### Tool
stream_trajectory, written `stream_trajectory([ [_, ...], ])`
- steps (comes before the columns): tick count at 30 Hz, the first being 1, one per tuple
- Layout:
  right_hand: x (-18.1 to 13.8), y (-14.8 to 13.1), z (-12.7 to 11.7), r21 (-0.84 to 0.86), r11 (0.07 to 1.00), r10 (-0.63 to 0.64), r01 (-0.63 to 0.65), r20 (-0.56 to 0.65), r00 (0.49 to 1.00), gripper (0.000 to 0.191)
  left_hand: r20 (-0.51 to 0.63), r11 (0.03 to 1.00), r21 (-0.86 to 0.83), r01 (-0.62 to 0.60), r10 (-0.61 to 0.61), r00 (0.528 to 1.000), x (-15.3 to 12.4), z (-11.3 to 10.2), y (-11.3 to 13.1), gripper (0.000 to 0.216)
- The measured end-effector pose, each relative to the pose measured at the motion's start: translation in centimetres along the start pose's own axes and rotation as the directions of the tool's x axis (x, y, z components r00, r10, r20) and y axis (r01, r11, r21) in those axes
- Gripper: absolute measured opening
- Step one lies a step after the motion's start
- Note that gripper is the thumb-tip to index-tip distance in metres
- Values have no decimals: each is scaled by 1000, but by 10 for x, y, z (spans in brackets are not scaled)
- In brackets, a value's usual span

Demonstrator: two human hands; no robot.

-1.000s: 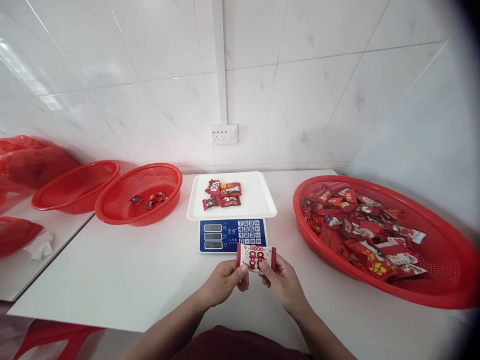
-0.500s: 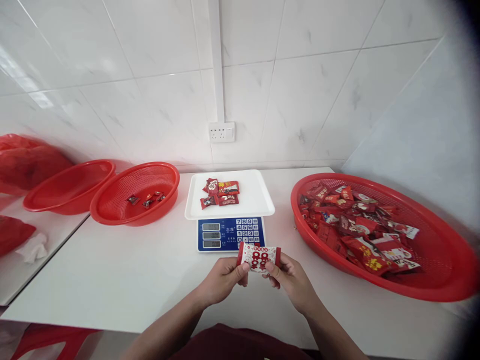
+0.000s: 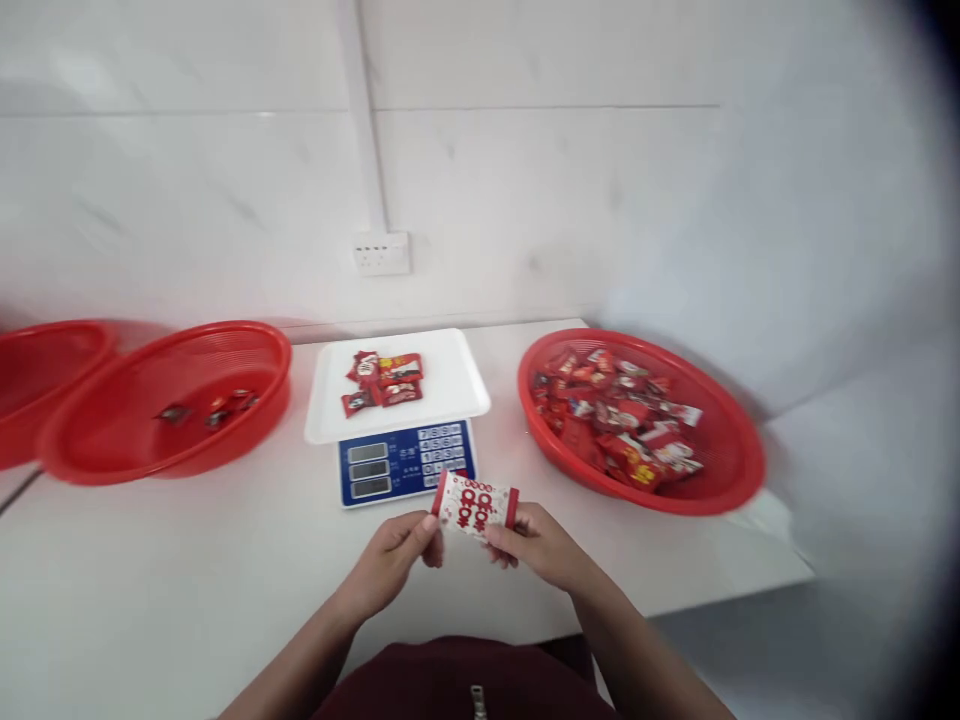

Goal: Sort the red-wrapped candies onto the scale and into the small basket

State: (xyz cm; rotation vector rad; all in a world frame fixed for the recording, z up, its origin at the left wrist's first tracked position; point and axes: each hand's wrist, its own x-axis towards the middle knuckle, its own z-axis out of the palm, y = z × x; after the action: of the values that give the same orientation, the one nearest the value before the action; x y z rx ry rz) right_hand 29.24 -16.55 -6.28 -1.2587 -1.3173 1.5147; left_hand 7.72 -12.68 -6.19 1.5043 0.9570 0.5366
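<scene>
Between both hands, just on the near side of the scale, a white-and-red printed snack packet (image 3: 472, 508), face up and slightly tilted. Left hand (image 3: 390, 557) pinches its left end, thumb on top, fingers curled beneath; right hand (image 3: 546, 546) grips the right end, thumb across the lower front corner. Packet's upper edge overlaps the keypad of the blue-fronted digital scale (image 3: 409, 462) from this angle; display digits unreadable. On the scale's white tray (image 3: 454, 390), a small cluster of red wrapped snacks (image 3: 401, 370), touching one another, left of centre. To the right, a large red plastic basket (image 3: 731, 495) heaped with mixed red packets (image 3: 611, 425). To the left, another red basket (image 3: 259, 350) with a few small wrapped pieces, blurred; a third red basket (image 3: 52, 355) beside it, cut by the frame. All on a white table (image 3: 187, 580); wall socket (image 3: 381, 254) behind.
</scene>
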Motion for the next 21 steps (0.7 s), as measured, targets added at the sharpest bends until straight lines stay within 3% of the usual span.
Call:
stream_trajectory([
  [3, -11, -15, -28, -76, 996, -52, 36, -215, 975, 29, -43, 999, 40, 23, -22, 999, 1, -5, 1, 46],
  [5, -20, -26, -52, -171, 984, -116, 52, -389, 914, 32, -43, 997, 58, 47, -44, 998, 4, -8, -1, 43],
  [8, -32, -41, -87, -304, 953, -175, -19, -598, 782, 37, -37, 997, 56, 54, -52, 998, 6, -9, -5, 42],
  [11, -37, -47, -114, -403, 881, -141, -248, -725, 675, 39, -38, 999, 24, 42, -41, 998, 3, -6, -7, 42],
  [13, -35, -45, -124, -484, 770, -202, -416, -803, 561, 45, -40, 999, -5, 35, -35, 999, 0, -4, -7, 41],
  [15, -30, -39, -126, -524, 727, -334, -444, -834, 439, 68, -59, 998, -50, 31, -34, 998, -3, -4, -8, 38],
  [18, -20, -31, -115, -568, 762, -465, -311, -814, 347, 79, -222, 978, -205, -29, -17, 975, -1, -16, -10, 35],
  [19, -18, -30, -110, -585, 767, -491, -264, -800, 346, 76, -321, 954, -289, -86, -12, 947, 0, -24, -11, 34],
  [21, -13, -29, -100, -637, 745, -546, -197, -753, 367, 68, -538, 847, -468, -252, -47, 841, 4, -50, -9, 28],
])
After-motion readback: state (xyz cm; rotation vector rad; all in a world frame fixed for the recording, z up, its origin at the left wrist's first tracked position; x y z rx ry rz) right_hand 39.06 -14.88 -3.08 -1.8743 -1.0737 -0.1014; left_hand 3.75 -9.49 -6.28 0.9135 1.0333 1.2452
